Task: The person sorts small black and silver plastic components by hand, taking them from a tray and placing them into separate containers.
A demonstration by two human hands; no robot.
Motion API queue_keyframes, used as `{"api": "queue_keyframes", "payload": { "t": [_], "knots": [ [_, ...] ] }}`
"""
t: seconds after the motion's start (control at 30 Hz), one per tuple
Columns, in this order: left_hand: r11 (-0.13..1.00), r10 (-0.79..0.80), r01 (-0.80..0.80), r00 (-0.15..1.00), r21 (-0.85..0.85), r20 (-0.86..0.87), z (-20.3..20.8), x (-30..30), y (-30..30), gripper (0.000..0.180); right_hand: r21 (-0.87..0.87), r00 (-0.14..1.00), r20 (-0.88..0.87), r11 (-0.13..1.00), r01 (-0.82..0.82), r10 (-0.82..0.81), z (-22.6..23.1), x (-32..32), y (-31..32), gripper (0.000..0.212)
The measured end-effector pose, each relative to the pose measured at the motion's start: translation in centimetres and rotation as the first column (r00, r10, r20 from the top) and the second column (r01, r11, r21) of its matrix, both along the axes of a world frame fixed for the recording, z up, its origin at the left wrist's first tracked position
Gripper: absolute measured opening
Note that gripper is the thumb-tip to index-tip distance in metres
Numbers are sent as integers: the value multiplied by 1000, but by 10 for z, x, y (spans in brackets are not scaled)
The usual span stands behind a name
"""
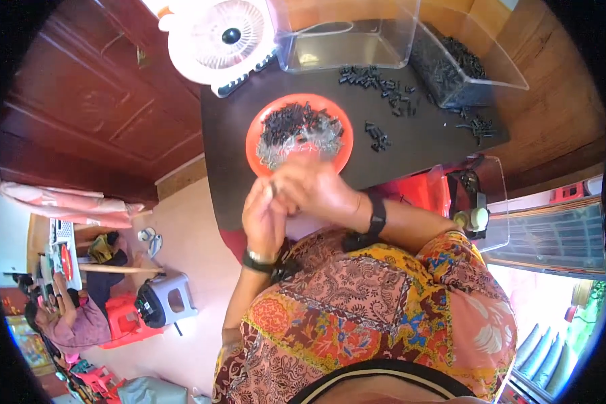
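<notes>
Near a dark table's [421,145] orange plate [347,135], left hand [263,214] touches right hand [324,192].

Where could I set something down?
Left of the orange plate, below the fan, the table is bare; so is a patch between the small black pile and the pieces at far right. It's crowded along the back with clear bins, and where left hand and right hand meet by the plate.

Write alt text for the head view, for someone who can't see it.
A person's left hand and right hand meet at the near rim of an orange plate holding small black pieces and clear pieces; anything pinched between them is unclear. On the dark table, loose black pieces lie near a clear bin; a white fan stands at upper left.
</notes>
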State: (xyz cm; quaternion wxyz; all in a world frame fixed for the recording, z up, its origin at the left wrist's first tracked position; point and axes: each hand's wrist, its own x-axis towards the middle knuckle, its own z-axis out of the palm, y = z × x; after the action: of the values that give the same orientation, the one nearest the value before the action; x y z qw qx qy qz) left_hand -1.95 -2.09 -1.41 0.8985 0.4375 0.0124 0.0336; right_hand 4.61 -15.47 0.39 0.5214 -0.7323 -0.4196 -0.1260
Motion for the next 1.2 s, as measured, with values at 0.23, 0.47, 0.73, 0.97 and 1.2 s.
{"api": "queue_keyframes", "payload": {
  "t": [0.23,0.47,0.73,0.97,1.2],
  "knots": [
    [999,6,3,985,-53,170,17,16,5,18,-26,982,-102,988,155,-157,30,45,-34,10],
    [986,164,-158,980,-60,114,10,-8,33,17,-354,994,42,929,107,-98,26,66,-53,13],
    [989,118,-109,989,-99,85,-3,-15,33,18,-552,978,165,834,-15,127,-3,60,-9,9],
    [993,109,-106,992,-52,57,-5,-16,30,20,-644,956,281,755,121,87,-7,64,-4,10],
    [998,69,-69,997,-7,35,0,-15,25,22,-537,995,-60,843,33,-77,12,72,-19,9]
  ]
}}
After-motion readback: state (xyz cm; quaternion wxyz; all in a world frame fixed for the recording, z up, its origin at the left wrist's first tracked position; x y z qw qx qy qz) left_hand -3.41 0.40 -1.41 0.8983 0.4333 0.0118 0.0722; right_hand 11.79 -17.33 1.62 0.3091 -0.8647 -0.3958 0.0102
